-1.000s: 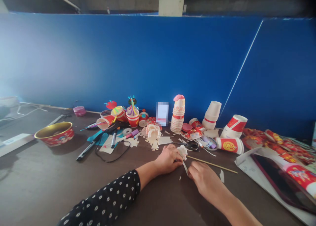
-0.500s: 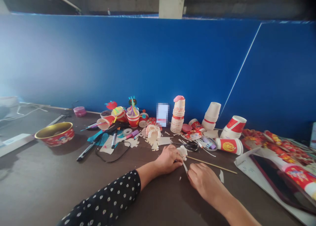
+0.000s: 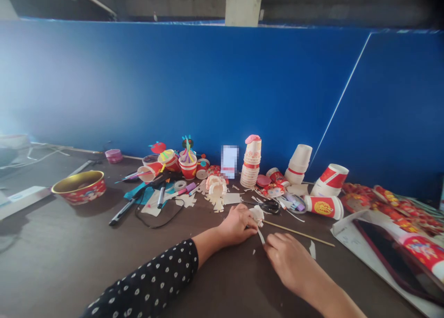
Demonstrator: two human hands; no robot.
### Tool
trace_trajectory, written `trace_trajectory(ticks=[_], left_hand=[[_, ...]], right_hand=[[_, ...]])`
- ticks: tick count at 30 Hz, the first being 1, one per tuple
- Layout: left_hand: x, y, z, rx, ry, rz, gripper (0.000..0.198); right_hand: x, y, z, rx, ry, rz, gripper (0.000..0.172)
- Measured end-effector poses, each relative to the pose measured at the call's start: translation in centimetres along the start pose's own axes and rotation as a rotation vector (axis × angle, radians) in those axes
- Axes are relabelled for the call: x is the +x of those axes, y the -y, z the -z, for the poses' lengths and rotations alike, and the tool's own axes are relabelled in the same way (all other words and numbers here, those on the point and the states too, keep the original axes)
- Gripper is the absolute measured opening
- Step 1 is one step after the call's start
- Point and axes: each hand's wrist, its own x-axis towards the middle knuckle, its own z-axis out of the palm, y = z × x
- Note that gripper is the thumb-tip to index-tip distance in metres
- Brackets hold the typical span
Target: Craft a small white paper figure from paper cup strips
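My left hand (image 3: 238, 225) is curled on the table, its fingers closed by a white paper flower-like piece (image 3: 257, 214) at the end of a thin wooden stick (image 3: 301, 233). A narrow white paper strip (image 3: 261, 236) runs from under that piece to my right hand (image 3: 288, 258), whose fingers pinch its near end. The stick lies slanting away to the right, beyond my right hand. What the left fingertips grip is partly hidden, but they press where the strip meets the paper piece. Beside my right wrist lies a small white scrap (image 3: 312, 250).
Behind the hands stand a cut paper cup (image 3: 216, 188), a tall cup stack (image 3: 250, 165) and coiled black-handled scissors or cord (image 3: 271, 206). Pens and tape (image 3: 179, 185) lie left, near a red-gold bowl (image 3: 79, 188). A phone (image 3: 388, 258) and a tipped cup (image 3: 324, 208) are right.
The view has shifted slightly, moving the background a little to the right. Both hands hold almost the same pose, with the strip still stretched between them.
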Motion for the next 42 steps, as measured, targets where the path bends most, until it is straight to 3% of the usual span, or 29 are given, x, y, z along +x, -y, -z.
trace_trajectory(ticks=[8, 14, 23, 42], left_hand=[[0.0, 0.0, 0.1, 0.000, 0.005, -0.003, 0.006], [0.0, -0.2, 0.2, 0.006, 0.000, -0.021, 0.005], [-0.1, -0.2, 0.1, 0.043, -0.016, -0.042, 0.006], [0.2, 0.0, -0.1, 0.046, -0.011, -0.062, 0.011]], right_hand=[[-0.5, 0.3, 0.7, 0.029, 0.107, -0.029, 0.027], [-0.3, -0.5, -0.1, 0.168, 0.016, -0.053, 0.028], [0.1, -0.6, -1.4, 0.154, -0.152, -0.031, 0.023], [0.1, -0.3, -0.9, 0.253, -0.108, -0.127, 0.024]])
